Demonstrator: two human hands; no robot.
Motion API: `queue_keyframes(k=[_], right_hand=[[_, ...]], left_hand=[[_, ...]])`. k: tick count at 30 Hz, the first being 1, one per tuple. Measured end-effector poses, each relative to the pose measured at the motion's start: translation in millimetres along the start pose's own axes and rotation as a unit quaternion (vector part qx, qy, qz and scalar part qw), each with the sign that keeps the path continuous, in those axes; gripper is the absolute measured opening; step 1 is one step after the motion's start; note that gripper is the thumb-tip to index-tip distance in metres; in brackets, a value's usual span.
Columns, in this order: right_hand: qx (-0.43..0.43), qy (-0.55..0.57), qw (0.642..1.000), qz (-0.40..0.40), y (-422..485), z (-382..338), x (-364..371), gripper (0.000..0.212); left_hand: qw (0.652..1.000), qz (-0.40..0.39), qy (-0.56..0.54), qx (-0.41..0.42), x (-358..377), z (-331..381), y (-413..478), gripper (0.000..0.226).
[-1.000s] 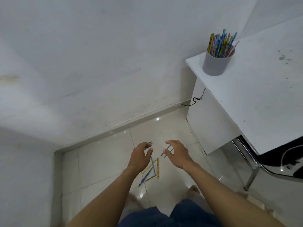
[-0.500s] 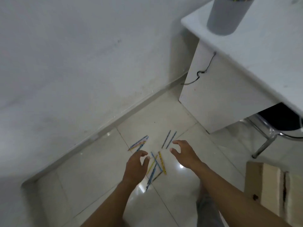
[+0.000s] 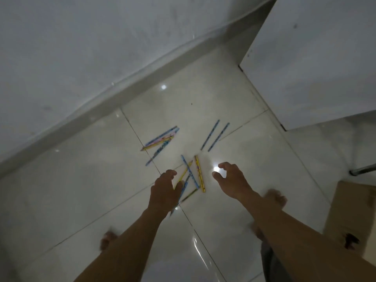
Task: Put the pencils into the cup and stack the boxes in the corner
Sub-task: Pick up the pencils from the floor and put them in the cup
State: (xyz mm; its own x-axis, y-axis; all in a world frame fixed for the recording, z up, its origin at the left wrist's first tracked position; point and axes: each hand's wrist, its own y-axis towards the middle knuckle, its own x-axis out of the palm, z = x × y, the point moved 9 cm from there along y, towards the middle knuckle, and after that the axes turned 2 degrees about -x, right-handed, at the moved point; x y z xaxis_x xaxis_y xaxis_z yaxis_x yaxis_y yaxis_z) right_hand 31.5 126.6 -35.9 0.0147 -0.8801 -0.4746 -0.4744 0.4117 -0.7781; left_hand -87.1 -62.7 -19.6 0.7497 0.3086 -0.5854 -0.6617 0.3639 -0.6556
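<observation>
Head: pencils (image 3: 197, 173) lie crisscrossed (tips mixed) on floor (image 3: 81, 180).

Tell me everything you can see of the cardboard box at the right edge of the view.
Only part of the cardboard box shows; the frame's right edge cuts it off. It looks like plain brown cardboard with a flat, dull top face and a straight near edge. It sits on the glossy tiled floor, below the white cabinet and a metal leg. A small dark red mark sits near its lower left corner. Neither hand touches it; whether it is open or shut cannot be told.
</observation>
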Motion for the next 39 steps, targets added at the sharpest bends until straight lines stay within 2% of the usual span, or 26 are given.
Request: queue_keyframes(k=[3, 8, 11, 15, 21, 23, 25, 28, 32, 35, 39], right_hand=[[0.018, -0.028, 0.999, -0.008, 33, 30, 34, 0.046], [0.016, -0.039, 0.999, -0.023, 83, 51, 102, 0.062], [0.002, -0.041, 0.999, 0.0, 109, 53, 133, 0.067], [0.004, -0.043, 0.998, 0.047, 138, 62, 164, 0.073], [-0.024, -0.063, 0.989, 0.134, 165, 67, 166, 0.072], [-0.052, -0.045, 0.988, 0.137, 169, 65, 167, 0.061], [-0.077, -0.041, 0.988, 0.131, 169, 62, 169, 0.046], [-0.073, -0.039, 0.989, 0.126, 172, 59, 168, 0.033], [-0.056, -0.065, 0.988, 0.129, 180, 56, 162, 0.028], [-0.052, -0.098, 0.985, 0.131, 183, 54, 165, 0.03], [-0.038, -0.142, 0.981, 0.128, 186, 54, 172, 0.035]], left_hand=[[0.998, -0.032, 0.023, -0.044, 58, -38, 20, 0.054], [0.994, -0.051, 0.073, -0.065, 125, -88, 49, 0.087], [0.991, -0.047, 0.118, -0.044, 148, -105, 69, 0.106], [0.986, -0.029, 0.16, -0.021, 175, -128, 96, 0.113], [0.975, 0.063, 0.212, 0.037, 191, -138, 113, 0.099], [0.973, 0.067, 0.207, 0.074, 197, -137, 114, 0.082], [0.974, 0.066, 0.192, 0.105, 200, -134, 112, 0.053], [0.974, 0.085, 0.186, 0.102, 194, -133, 119, 0.028], [0.962, 0.093, 0.243, 0.083, 189, -129, 136, 0.027], [0.929, 0.095, 0.349, 0.078, 187, -128, 144, 0.02], [0.92, 0.104, 0.373, 0.059, 174, -135, 153, 0.021]])
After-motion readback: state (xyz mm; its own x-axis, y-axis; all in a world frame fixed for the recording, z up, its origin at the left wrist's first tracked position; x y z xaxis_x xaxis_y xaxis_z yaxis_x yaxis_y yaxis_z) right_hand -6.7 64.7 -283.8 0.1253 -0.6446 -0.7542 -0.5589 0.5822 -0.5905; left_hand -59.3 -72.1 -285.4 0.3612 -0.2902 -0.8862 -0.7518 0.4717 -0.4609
